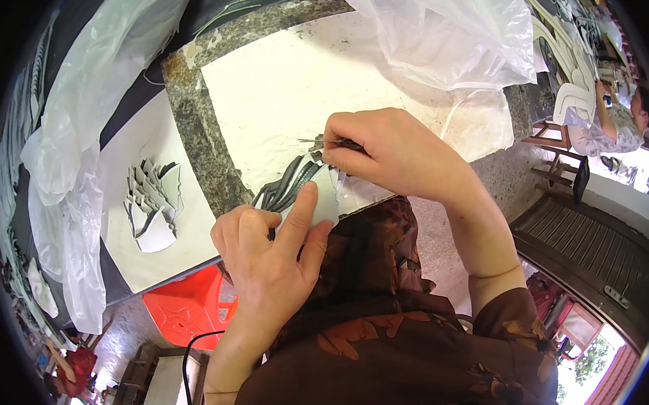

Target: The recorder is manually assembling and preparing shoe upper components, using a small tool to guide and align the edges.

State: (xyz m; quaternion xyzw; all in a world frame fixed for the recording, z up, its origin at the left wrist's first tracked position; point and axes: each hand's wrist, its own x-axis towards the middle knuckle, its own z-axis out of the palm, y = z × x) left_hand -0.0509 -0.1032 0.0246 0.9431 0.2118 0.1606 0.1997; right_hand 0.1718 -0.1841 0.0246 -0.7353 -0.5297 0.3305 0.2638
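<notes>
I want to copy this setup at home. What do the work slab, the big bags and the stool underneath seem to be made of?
The work slab looks like stone, probably granite: speckled grey, rough at its edge, with a pale sheet over its top. The bags look like thin translucent plastic film, glossy and crinkled. The stool seems to be moulded plastic: bright red-orange and smooth with a slight sheen.

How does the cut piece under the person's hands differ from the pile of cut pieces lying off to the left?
The piece under the hands shows dark curved strips beside its pale part; the pile on the left is mostly pale grey-white. The first is pinned by the left hand while the right hand works a thin tool on it; the pile lies untouched. Both rest on white sheets.
</notes>
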